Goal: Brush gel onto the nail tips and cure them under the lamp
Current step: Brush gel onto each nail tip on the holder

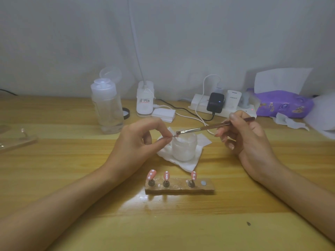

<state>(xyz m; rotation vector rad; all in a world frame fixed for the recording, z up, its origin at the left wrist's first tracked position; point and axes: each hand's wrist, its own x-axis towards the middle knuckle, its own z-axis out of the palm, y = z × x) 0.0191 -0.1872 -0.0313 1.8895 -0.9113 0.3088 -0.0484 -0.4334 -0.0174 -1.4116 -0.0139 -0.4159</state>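
Forearms enter from both lower corners and meet over a wooden table (235, 205). Nearest item between them: a wooden stand (179, 190) carrying three pink, white-dotted nail tips (166, 175) upright on dark pegs, with one gap between the second and third peg and a pale disc at its right end. Beyond it, an open frosted jar (183, 148) sits on a folded tissue (181, 165).

Left hand (137, 140): thumb and forefinger pinch a small piece above the jar mouth, presumably the fourth nail tip (173, 136) on its peg; it is too small to tell for sure. Right hand (248, 136): fingers curled round a brown-handled brush (208, 128), held like a pen, bristles touching the pinched piece. The hands are apart, joined only through brush and piece.

Back edge: pump bottle (107, 109), white device with a bendable neck (145, 98) (possibly the lamp), power strip (223, 107), purple tissue pack (282, 104).

Step in hand, as judged: gel is being brushed onto the held tip. The next move calls for a steady pinch, light strokes that keep gel off the fingertips, then seating the peg in the stand's gap before curing
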